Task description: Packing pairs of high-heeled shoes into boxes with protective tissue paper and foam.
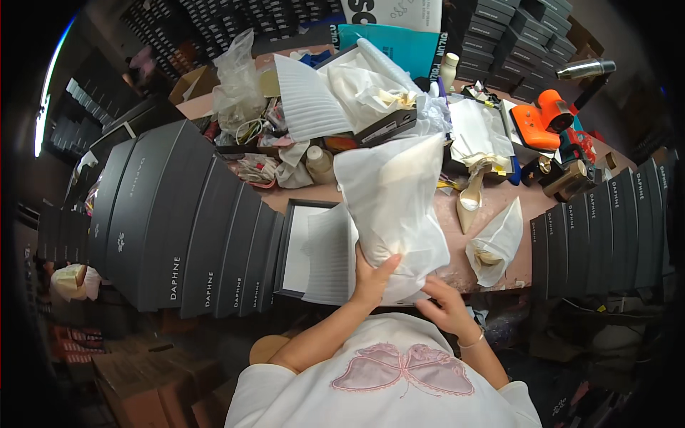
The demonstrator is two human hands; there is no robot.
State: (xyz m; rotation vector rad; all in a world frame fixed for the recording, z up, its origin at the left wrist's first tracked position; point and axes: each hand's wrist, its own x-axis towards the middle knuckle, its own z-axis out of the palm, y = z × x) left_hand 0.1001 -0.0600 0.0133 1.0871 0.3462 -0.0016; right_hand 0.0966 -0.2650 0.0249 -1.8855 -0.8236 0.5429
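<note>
In front of me stands a white translucent pouch (392, 207) with something pale inside, its shape only dimly visible. My left hand (372, 274) is closed on the pouch's lower left side, thumb across its front. Beside the lower right corner is my right hand (449, 307), its thumb and fingers apart. An open dark shoe box (291, 250), with ribbed white foam sheet (325, 253) in it, lies under and left of the pouch. To the right, a cream pointed shoe (469, 203) rests on the table, near a second white wrapper (496, 242) with something beige at its opening.
Dark shoe boxes stand in rows at left (160, 214) and right (606, 232). Behind lie an open box with white paper (364, 93), another paper-filled box (478, 135), a beige bottle (319, 164) and an orange device (539, 121). The pink tabletop (449, 253) shows between them.
</note>
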